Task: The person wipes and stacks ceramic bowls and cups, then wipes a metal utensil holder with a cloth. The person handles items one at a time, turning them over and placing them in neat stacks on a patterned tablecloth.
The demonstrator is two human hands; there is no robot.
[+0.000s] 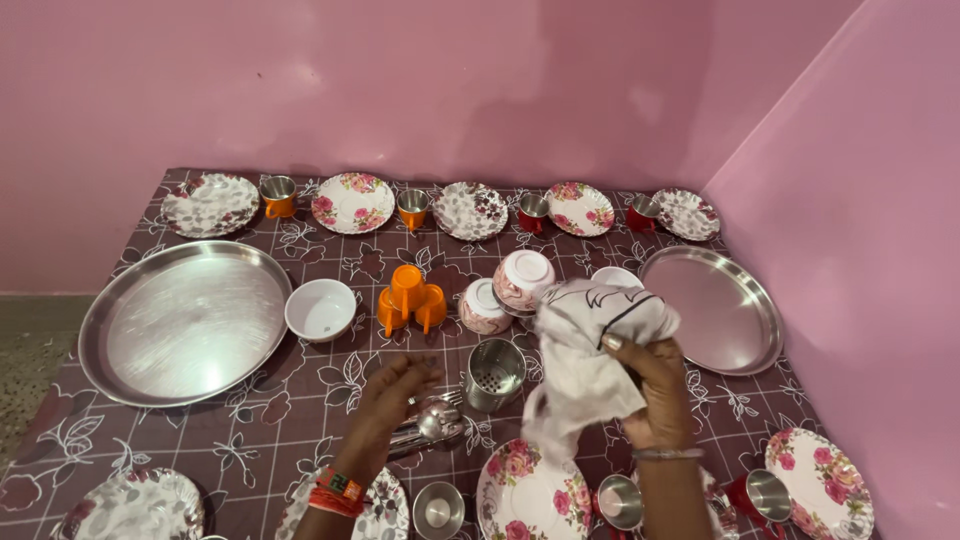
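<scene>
My right hand (655, 385) grips a white cloth (590, 350) with black lines, bunched and held above the table. My left hand (395, 395) reaches over a bundle of steel spoons (430, 428) lying by a perforated steel holder (494, 374), fingers curled around the handles. Just beyond the cloth, a floral bowl (522, 280) lies tipped on another upturned floral bowl (483, 306). A floral plate (528, 495) lies under the cloth's hanging end.
Two large steel trays (185, 320) (715, 310) flank the table's middle. A white bowl (320, 308) and stacked orange cups (410, 297) sit between them. Floral plates and small cups line the far edge and near edge. Pink walls close the back and right.
</scene>
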